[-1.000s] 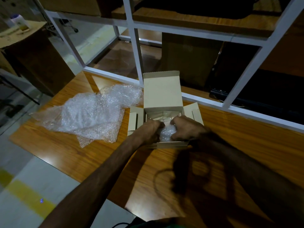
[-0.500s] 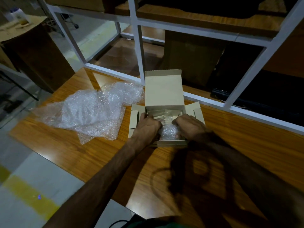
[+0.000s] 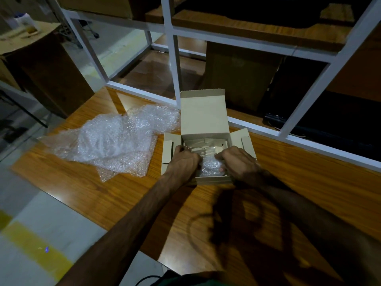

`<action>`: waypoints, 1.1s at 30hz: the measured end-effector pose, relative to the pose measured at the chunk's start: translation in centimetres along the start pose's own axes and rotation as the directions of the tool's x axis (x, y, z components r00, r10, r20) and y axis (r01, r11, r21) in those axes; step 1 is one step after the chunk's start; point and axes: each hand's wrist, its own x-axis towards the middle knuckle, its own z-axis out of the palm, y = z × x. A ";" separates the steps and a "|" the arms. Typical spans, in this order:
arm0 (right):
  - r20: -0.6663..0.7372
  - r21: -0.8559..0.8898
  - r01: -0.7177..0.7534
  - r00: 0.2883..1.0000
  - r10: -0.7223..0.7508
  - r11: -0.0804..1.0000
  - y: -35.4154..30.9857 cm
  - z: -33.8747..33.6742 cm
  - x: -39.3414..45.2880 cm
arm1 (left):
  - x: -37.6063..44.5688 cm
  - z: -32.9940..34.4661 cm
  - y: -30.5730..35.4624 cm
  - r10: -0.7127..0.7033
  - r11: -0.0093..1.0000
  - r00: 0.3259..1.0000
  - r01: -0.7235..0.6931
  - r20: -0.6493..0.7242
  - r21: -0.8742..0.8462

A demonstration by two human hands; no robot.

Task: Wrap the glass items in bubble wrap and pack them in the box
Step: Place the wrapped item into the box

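Small bubble-wrapped bundle (image 3: 210, 168) seen inside open beige cardboard box (image 3: 204, 118) near far edge of wooden table (image 3: 309, 182), gripped both sides by left hand (image 3: 183, 162) and right hand (image 3: 239, 162). Loose clear bubble wrap sheets (image 3: 111, 141) spread toward table's left edge.

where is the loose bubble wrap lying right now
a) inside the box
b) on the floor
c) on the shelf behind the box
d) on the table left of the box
d: the loose bubble wrap lies spread on the wooden table to the left of the open box, while both hands are at a wrapped bundle inside the box.
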 end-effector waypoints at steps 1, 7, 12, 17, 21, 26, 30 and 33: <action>0.002 -0.001 0.010 1.000 -0.010 1.000 0.3 0.3 0.0 | -0.1 0.0 0.0 -0.002 1.000 1.000 0.002 -0.013 -0.012; -0.072 0.048 0.062 0.996 -0.058 0.997 0.7 0.4 -1.1 | -0.8 -0.3 0.2 0.035 0.994 0.999 -0.038 -0.029 -0.105; -0.095 0.147 -0.022 0.995 0.036 0.989 0.2 0.0 -1.4 | -2.9 -0.8 0.4 0.017 0.967 0.991 -0.050 -0.133 -0.251; -0.227 0.222 -0.017 0.971 0.069 0.975 -1.5 -2.6 -1.0 | -5.0 -1.7 -0.7 -0.033 0.901 0.950 -0.107 -0.310 -0.421; -0.297 0.317 -0.084 0.937 0.183 0.945 -2.7 -3.2 0.8 | -6.6 -1.9 -1.4 -0.190 0.834 0.876 -0.094 -0.444 -0.543; -0.163 0.408 -0.309 0.901 0.402 0.859 -3.6 -2.6 3.6 | -8.3 -1.4 -2.1 -0.359 0.724 0.791 -0.099 -0.496 -0.683; -0.120 0.495 -0.400 0.848 0.516 0.771 -3.9 -1.9 5.4 | -9.0 -0.7 -2.9 -0.362 0.739 0.786 -0.087 -0.502 -0.668; -0.079 0.595 -0.410 0.826 0.558 0.691 -3.7 -1.6 5.7 | -9.2 -0.3 -3.3 -0.390 0.726 0.783 -0.062 -0.484 -0.685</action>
